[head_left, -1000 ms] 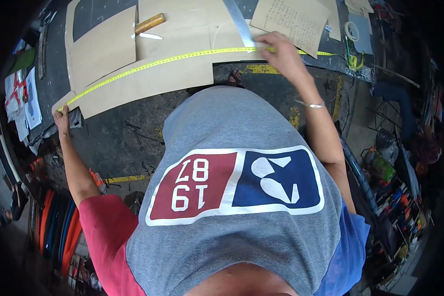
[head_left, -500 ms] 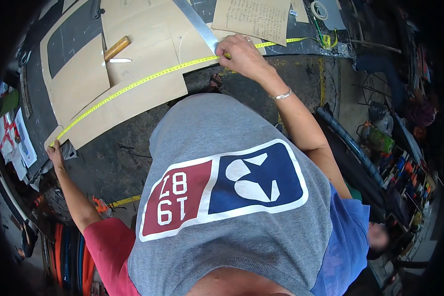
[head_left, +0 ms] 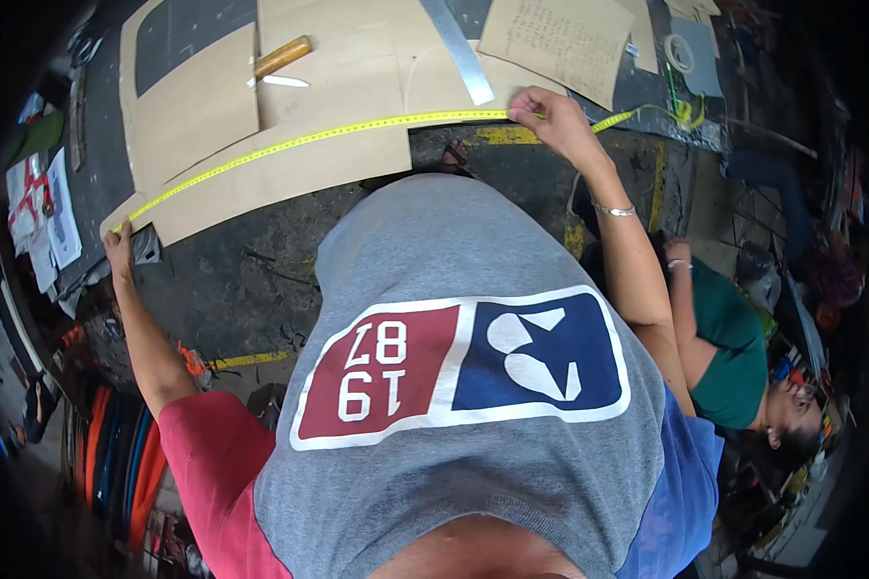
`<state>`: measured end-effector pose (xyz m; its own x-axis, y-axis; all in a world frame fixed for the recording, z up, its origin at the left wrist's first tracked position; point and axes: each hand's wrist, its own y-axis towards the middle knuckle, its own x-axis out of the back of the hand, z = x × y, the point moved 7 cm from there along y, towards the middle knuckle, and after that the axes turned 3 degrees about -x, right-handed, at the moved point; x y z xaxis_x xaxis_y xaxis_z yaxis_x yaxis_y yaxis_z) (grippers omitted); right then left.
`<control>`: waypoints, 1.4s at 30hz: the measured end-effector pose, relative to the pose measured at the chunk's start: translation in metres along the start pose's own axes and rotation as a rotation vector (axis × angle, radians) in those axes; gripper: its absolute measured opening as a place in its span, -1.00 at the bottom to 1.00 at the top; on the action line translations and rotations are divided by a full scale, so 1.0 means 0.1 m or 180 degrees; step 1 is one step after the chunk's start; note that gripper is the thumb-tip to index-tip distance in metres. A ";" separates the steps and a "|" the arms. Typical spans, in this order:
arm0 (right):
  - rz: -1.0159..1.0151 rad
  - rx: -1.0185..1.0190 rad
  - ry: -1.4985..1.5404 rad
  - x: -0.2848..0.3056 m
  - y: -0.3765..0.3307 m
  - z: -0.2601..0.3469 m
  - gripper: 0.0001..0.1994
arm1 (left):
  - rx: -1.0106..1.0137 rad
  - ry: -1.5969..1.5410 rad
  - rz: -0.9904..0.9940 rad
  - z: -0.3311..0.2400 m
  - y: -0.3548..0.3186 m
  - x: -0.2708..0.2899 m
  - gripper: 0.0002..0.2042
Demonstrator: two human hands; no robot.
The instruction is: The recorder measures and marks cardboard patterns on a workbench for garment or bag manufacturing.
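Observation:
A yellow measuring tape (head_left: 319, 140) is stretched across a large brown cardboard sheet (head_left: 290, 164) on the dark worktable (head_left: 232, 280). My left hand (head_left: 118, 246) pins the tape's end at the sheet's left corner. My right hand (head_left: 550, 121) pinches the tape at the sheet's right edge, beside a long metal ruler (head_left: 459, 53). A knife with a wooden handle (head_left: 280, 58) lies on the cardboard further back. My grey shirt hides the near part of the table.
More cardboard pieces (head_left: 560, 39) lie at the back right, with a tape roll (head_left: 681, 53) beyond. Papers (head_left: 43, 207) sit at the left edge. Another person in a green top (head_left: 729, 352) is low on the right. Coloured hoses (head_left: 116, 454) lie lower left.
The view has shifted and the table now sits lower and more level in the picture. Both hands still hold the tape stretched over the cardboard. The person on the right has come into view.

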<state>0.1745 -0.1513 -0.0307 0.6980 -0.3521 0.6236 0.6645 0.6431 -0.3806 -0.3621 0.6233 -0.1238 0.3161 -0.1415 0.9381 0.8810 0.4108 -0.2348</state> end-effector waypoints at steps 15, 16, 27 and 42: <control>0.0119 -0.0090 -0.0346 -0.05 0.20 -0.18 -0.87 | 0.1319 -0.0553 0.0200 -1.25 -0.09 0.63 -0.41; 0.0117 -0.0030 -0.0382 -0.03 0.20 -0.19 -0.87 | 0.1295 -0.0524 0.0245 -1.30 -0.06 0.66 -0.36; 0.0279 -0.0448 -0.0360 -0.03 0.27 -0.20 -0.89 | 0.2259 -0.1559 -0.1050 -1.29 -0.28 1.06 -0.10; 0.0143 -0.0738 -0.1239 0.11 0.24 -0.32 -0.86 | 0.1284 -0.0777 -0.1397 -1.43 -0.16 0.86 -0.31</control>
<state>0.2061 -0.1615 -0.0549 0.6045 -0.0170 0.7964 0.7091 0.4671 -0.5282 -0.2984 0.4760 -0.0758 -0.1747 -0.1841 0.9673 0.6935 0.6744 0.2536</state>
